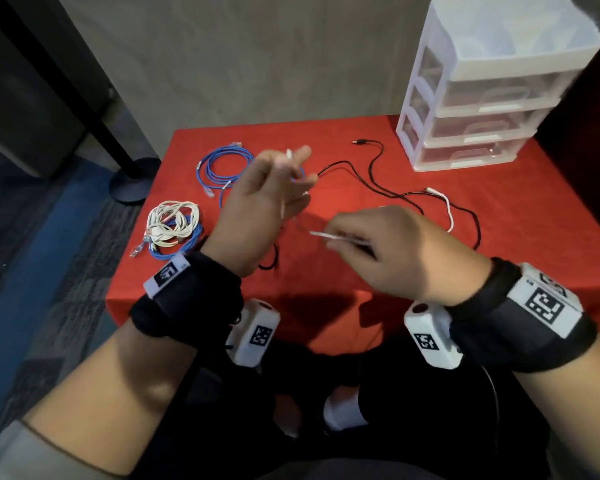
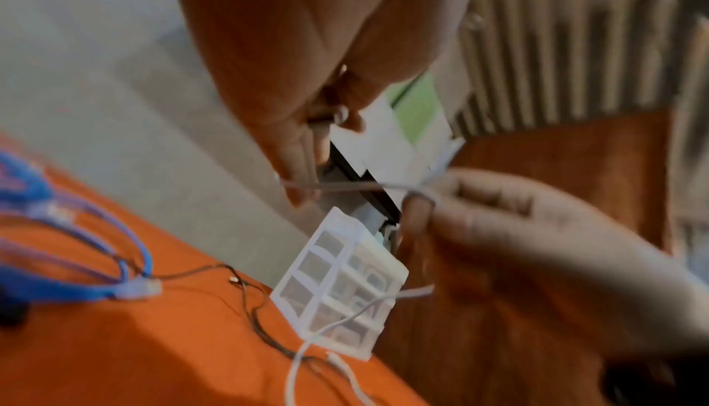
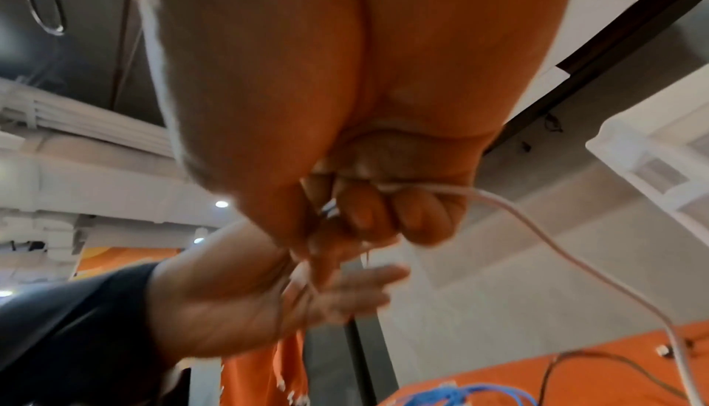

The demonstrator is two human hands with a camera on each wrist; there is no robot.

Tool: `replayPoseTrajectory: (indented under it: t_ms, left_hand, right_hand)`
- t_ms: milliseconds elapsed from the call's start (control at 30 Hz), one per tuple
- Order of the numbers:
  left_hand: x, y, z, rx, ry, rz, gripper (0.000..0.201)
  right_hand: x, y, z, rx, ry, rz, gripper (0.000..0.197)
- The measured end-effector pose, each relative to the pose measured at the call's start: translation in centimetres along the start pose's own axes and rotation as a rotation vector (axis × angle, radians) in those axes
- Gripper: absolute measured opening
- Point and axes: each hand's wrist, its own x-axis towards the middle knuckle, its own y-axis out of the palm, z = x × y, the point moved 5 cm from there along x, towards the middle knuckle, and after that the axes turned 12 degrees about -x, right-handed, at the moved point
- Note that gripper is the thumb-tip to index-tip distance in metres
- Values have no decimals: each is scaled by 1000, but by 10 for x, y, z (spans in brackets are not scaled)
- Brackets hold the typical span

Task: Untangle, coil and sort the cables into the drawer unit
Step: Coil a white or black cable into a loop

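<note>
Your right hand (image 1: pixel 392 251) has its grip closed on a thin white cable (image 1: pixel 342 238), fingers curled round it with the strand pinched at the fingertips. From there the white cable runs across to your left hand (image 1: pixel 267 199), raised above the desk (image 1: pixel 499 216) with palm turned up and fingers spread but loosely bent; the cable passes over those fingers, with a white plug end (image 1: pixel 289 154) standing up between them. In the left wrist view the strand is stretched between the two hands. The blur keeps you from telling whether the left grip really pinches it or the cable only lies draped there. The other end of the white cable trails down to the red cloth on your right, where it crosses a loose black cable (image 1: pixel 378 174) that snakes across the middle of the desk.

The clear plastic drawer unit (image 1: pixel 478 95) stands at the far right corner of the desk, its three drawers pushed in. What lies inside them you cannot make out through the hazy fronts.

A coiled blue network cable (image 1: pixel 222 164) lies at the far left of the cloth. Nearer you, at the left edge, a bundle of white cables (image 1: pixel 172 220) sits on another blue cable (image 1: pixel 177 251), the two still mixed together.
</note>
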Motion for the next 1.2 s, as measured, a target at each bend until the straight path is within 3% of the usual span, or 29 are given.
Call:
replayPoseTrajectory:
  t_ms: [67, 167, 333, 433, 600, 833, 1100, 1200]
  left_hand:
    - [-10, 10, 4, 189, -3, 126, 24]
    - [-22, 19, 3, 186, -100, 225, 24]
    - [-25, 17, 4, 43, -207, 298, 28]
    - [-31, 13, 12, -15, -287, 342, 32]
    - [-34, 11, 16, 0, -265, 350, 28]
    - [-30, 11, 15, 185, -63, 188, 10]
    - [-34, 11, 26, 494, 215, -13, 20]
    - [-33, 11, 23, 599, 307, 35, 15]
  right_hand:
    - [7, -18, -5, 29, 23, -130, 12]
    - [16, -33, -21, 139, 115, -268, 14]
    - [16, -30, -26, 663, 168, -127, 23]
    - [12, -32, -29, 691, 159, -49, 16]
    - [12, -25, -32, 694, 178, 34, 5]
    - [14, -9, -27, 891, 303, -3, 10]
    - [16, 4, -17, 1070, 436, -11, 9]
    - [19, 4, -21, 959, 424, -45, 12]
